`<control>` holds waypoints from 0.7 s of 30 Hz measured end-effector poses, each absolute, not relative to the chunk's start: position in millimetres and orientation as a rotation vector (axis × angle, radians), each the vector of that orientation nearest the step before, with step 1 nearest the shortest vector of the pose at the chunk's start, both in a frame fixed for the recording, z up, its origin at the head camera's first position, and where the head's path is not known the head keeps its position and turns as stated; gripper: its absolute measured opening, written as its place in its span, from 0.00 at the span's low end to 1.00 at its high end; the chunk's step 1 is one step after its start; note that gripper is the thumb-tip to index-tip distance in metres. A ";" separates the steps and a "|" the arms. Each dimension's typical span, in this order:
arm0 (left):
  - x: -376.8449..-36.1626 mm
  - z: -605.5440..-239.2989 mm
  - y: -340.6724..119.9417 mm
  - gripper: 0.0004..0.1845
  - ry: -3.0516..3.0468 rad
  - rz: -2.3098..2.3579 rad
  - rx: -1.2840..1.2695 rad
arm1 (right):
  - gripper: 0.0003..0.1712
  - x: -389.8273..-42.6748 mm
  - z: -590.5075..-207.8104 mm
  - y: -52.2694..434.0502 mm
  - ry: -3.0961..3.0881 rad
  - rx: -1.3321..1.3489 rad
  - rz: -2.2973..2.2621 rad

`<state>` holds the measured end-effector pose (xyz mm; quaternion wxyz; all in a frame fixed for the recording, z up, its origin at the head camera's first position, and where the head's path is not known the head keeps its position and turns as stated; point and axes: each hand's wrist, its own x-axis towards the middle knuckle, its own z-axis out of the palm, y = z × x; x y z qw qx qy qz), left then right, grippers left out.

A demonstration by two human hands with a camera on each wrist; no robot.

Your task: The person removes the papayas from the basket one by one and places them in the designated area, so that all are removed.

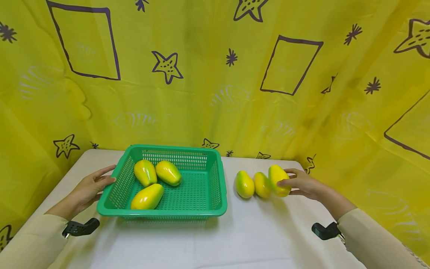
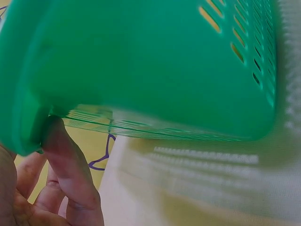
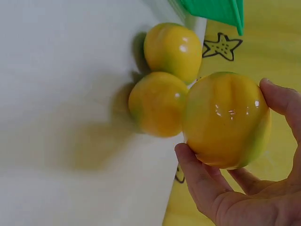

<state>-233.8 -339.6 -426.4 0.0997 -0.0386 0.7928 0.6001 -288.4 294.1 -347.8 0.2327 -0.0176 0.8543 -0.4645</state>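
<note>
No readable text, label, brand or number showed in any view. The yellow curtain (image 1: pixel 215 74) carried only drawn purple stars, bursts and rectangles, and the green basket (image 1: pixel 220 179) and the fruits bore no writing.

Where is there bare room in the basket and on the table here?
Free: the right half of the green basket floor, and the white table strip nearest the person. Crowded: the basket's left half, three papayas; by the right hand, three more.
</note>
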 end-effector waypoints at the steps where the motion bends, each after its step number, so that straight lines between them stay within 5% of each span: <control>1: -233.6 -426.2 -339.3 0.41 2.343 1.777 -0.113 | 0.52 -289.2 -348.9 295.9 2.350 -0.036 -1.277; 21: -232.8 -428.1 -339.8 0.42 2.352 1.788 -0.112 | 0.55 -308.7 -367.8 317.7 2.324 0.135 -1.244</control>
